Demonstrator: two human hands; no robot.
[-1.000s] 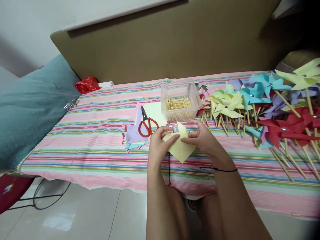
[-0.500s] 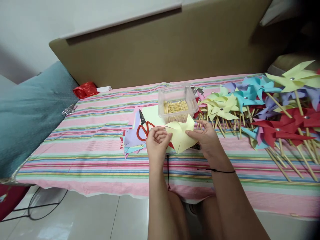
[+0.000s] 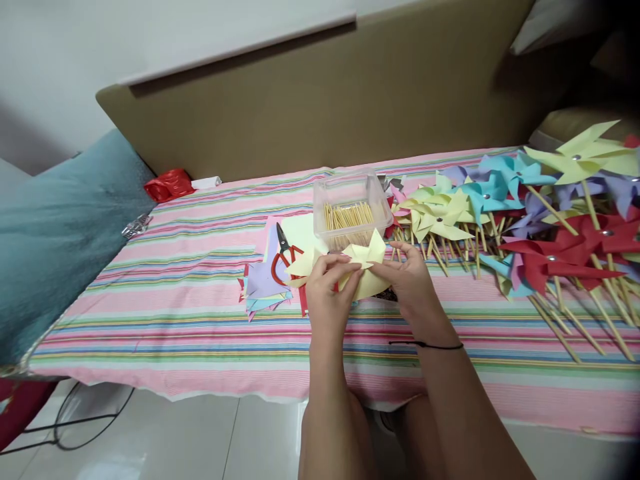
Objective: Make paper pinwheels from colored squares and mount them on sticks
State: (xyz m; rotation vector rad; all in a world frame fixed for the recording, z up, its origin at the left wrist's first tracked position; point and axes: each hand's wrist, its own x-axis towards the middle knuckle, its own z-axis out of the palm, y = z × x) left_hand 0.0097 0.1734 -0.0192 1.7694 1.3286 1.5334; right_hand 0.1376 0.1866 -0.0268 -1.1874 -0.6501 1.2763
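The left hand (image 3: pixel 327 287) and the right hand (image 3: pixel 413 280) meet in front of the body, above the striped cloth (image 3: pixel 175 320); between them is the pale yellow paper (image 3: pixel 369 285), with one pointed corner standing up and other part curved toward its middle; the left hand is pinching this paper with the thumb and the forefinger, near the middle; the right hand is pinching it from the other side, so that the fingertips of both hands come very close; a yellow flap (image 3: pixel 304 267) shows to the left of the left hand, and I cannot tell if it belongs to the same paper; just behind the paper stands a clear plastic box (image 3: pixel 386 213), which contains many thin wooden sticks (image 3: pixel 347 217); to the left of the box lie the scissors (image 3: pixel 283 243) with red handles, partly covered by the yellow flap, and near them a purple paper (image 3: pixel 267 280) on top of other coloured pieces; at the right there is a crowd of finished pinwheels on sticks, among them a yellow pinwheel (image 3: pixel 440 220), a blue pinwheel (image 3: pixel 487 193) and a red pinwheel (image 3: pixel 553 259)
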